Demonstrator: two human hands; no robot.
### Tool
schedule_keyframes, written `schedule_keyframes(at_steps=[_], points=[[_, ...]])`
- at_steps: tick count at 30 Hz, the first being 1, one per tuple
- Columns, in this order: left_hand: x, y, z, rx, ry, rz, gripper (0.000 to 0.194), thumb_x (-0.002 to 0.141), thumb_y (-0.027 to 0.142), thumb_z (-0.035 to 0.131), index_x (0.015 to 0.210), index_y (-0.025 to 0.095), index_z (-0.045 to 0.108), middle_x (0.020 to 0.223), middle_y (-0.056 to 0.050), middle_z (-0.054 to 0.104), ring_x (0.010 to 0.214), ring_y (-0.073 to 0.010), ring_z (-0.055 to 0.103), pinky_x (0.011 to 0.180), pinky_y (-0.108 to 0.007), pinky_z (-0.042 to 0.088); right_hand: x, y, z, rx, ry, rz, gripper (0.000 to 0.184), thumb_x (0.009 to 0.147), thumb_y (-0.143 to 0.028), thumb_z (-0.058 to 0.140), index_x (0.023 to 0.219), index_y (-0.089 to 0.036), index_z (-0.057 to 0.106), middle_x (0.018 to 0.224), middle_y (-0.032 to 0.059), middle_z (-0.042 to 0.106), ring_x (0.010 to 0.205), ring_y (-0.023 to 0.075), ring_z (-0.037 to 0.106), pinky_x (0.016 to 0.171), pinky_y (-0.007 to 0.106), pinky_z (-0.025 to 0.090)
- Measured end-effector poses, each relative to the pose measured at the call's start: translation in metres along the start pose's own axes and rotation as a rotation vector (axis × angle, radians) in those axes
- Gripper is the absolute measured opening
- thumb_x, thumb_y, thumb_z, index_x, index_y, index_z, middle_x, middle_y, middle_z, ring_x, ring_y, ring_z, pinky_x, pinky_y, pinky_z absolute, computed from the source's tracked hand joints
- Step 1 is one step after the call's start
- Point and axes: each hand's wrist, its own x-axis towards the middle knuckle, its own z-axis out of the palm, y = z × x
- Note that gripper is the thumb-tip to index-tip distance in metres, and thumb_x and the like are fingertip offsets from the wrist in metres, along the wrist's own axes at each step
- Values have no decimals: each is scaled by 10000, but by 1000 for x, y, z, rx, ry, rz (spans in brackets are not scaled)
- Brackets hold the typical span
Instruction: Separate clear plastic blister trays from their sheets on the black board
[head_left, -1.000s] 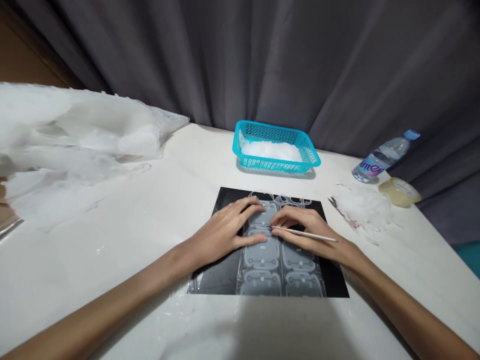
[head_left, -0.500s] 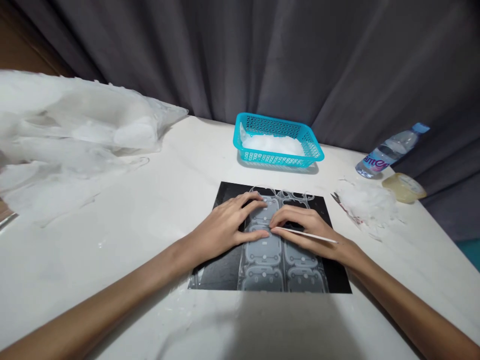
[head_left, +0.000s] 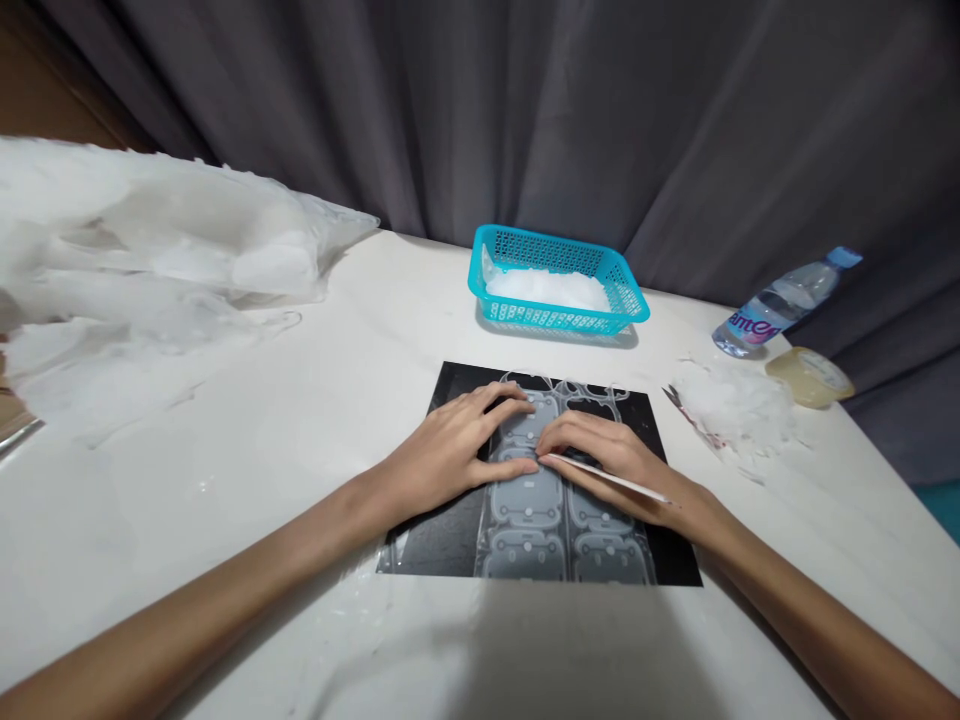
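Observation:
A clear sheet of several rounded translucent pieces (head_left: 525, 497) lies on a black mat (head_left: 442, 545) in front of me. My left hand (head_left: 457, 440) rests on the sheet's left side with fingers spread, thumb and fingertips touching the upper pieces. My right hand (head_left: 600, 450) is closed in a pinch around a thin white stick (head_left: 622, 484), which slants back over the hand. Its tip end, hidden by the fingertips, is at the seam near the sheet's middle. Curly clear trimmings (head_left: 592, 390) lie along the sheet's top edge.
A turquoise basket (head_left: 559, 318) holding white translucent pieces stands behind the mat. To the right are a water bottle (head_left: 780, 305), a yellowish container (head_left: 810, 377), a heap of clear scraps (head_left: 739, 400) and a pointed metal tool (head_left: 694, 415). Large plastic bags (head_left: 187, 240) lie at the left.
My right hand has shifted very slightly left, and the stick's rear end has tipped a little lower. My left hand stays in place on the sheet.

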Motion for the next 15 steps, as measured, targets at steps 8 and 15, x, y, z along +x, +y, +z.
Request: schedule_keyframes(at_steps=[8,15], points=[[1,-2,2,4,12,2,563,970,599,628,1411,262,536,1487,-97,539,1349,-323,565,1092,-474,482,-3,2,0,-122,-31,-72,124,1095,-225,465,1128,-210,583,1104,100,677,1051,231,637,910,385,550],[0,0,1,-2,6,-7,552,972,577,637,1405,244,553,1480,-107,541,1337,-332,571,1087,-487,492,-1,2,0,-191,-13,-113,150,1105,-216,437,1132,-202,584,1090,94,689,1026,219,654,883,365,562]])
